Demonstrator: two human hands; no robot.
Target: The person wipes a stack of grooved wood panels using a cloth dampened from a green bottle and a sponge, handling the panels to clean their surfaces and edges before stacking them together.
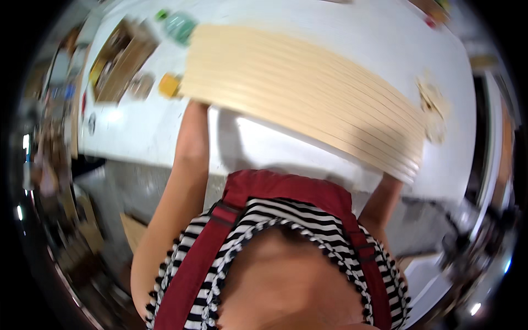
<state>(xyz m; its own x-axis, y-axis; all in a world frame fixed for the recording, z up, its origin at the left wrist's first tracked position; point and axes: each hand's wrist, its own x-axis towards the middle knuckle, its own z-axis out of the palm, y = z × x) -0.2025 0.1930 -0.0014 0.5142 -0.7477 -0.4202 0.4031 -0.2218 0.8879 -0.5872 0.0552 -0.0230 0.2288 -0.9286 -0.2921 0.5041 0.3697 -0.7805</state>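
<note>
A wide, pale wooden panel (302, 88) with long parallel grooves is tilted across the view, its right end nearer to me. It is raised off the white table (264, 143), with a shadow beneath it. My left hand (198, 104) reaches under the near left corner and supports the panel; its fingers are hidden below the wood. At the near right corner, my right hand (391, 180) holds the panel from below, its fingers also out of sight.
Left of the panel are a yellow block (169, 86), a clear greenish bottle (180, 28) and a cardboard box (121, 63) with things in it. Crumpled beige scraps (433, 107) lie near the table's right edge. Blurred clutter crowds the floor at both sides.
</note>
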